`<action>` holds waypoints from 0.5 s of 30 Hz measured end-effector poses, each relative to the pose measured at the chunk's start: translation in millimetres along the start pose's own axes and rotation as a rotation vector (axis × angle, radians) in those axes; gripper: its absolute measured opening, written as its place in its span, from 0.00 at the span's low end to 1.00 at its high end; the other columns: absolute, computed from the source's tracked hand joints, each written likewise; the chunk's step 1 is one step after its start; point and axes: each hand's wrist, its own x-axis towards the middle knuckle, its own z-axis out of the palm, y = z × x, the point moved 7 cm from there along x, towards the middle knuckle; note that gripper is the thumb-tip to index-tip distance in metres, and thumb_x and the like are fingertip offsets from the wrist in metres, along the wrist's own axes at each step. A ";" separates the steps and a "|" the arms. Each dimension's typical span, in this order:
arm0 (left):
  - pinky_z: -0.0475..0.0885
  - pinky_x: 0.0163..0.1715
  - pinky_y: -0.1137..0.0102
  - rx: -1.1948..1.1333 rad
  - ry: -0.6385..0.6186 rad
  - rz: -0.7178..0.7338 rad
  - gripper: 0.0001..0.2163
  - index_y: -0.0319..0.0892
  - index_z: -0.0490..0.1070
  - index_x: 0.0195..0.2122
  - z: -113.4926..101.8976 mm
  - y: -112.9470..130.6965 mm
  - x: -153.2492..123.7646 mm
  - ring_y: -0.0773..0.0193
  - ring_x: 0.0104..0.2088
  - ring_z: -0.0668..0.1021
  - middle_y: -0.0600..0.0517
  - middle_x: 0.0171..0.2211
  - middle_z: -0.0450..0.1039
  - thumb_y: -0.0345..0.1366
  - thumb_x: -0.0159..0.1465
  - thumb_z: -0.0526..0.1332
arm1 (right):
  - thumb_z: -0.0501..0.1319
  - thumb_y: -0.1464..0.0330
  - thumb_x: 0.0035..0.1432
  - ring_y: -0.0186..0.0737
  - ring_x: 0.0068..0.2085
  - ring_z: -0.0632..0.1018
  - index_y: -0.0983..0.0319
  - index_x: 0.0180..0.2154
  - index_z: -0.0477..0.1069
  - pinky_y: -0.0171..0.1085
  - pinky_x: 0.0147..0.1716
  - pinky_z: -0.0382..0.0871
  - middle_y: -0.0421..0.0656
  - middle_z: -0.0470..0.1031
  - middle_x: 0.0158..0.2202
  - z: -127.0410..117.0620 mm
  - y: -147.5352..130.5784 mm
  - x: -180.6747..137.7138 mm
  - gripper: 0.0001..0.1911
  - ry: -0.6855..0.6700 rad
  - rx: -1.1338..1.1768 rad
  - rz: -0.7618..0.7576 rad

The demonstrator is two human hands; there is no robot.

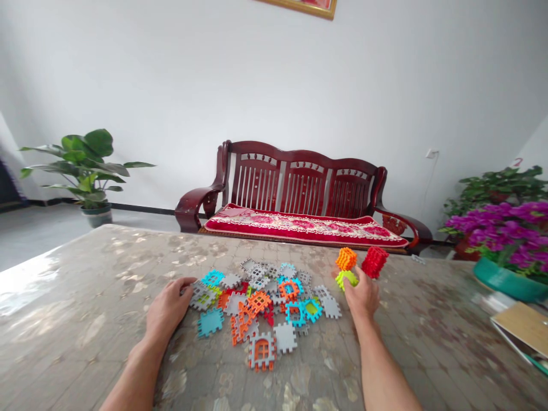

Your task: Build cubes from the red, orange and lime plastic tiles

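A heap of flat interlocking plastic tiles point(265, 305), grey, blue, orange and red, lies on the table point(85, 319). My left hand point(169, 308) rests at the heap's left edge, its fingers curled over a grey tile point(201, 297). To the right of the heap, my right hand point(363, 294) is closed round a lime green block cube point(346, 278). Just beyond that cube stand an orange cube point(346, 258) and a red cube point(374, 261).
A red wooden bench point(299, 200) with a red cushion stands behind the table. A leafy plant point(85, 165) is at the far left. Purple flowers in a teal pot point(509, 251) and a cardboard-covered book point(526, 328) sit at the right.
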 end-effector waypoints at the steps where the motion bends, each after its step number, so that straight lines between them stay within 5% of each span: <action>1: 0.70 0.35 0.68 0.000 0.003 0.001 0.17 0.48 0.77 0.47 0.1 -0.2 0.1 0.55 0.43 0.79 0.49 0.48 0.78 0.40 0.64 0.51 | 0.57 0.61 0.55 0.54 0.46 0.75 0.64 0.52 0.72 0.47 0.45 0.65 0.54 0.78 0.46 -1.6 -4.5 -1.2 0.24 0.043 0.038 -0.033; 8: 0.70 0.35 0.69 -0.005 0.015 0.025 0.17 0.48 0.76 0.47 2.0 -2.3 1.0 0.57 0.43 0.79 0.50 0.47 0.78 0.39 0.62 0.52 | 0.55 0.65 0.60 0.48 0.47 0.74 0.62 0.45 0.75 0.46 0.51 0.64 0.49 0.79 0.45 4.3 -62.7 -28.6 0.15 0.090 0.328 -0.389; 15: 0.70 0.36 0.69 0.002 -0.019 0.007 0.18 0.48 0.76 0.47 2.0 -1.8 1.4 0.56 0.44 0.79 0.50 0.49 0.78 0.39 0.64 0.50 | 0.55 0.67 0.60 0.45 0.44 0.76 0.59 0.41 0.76 0.45 0.48 0.68 0.46 0.80 0.40 11.9 -98.1 -51.3 0.12 -0.090 0.428 -0.469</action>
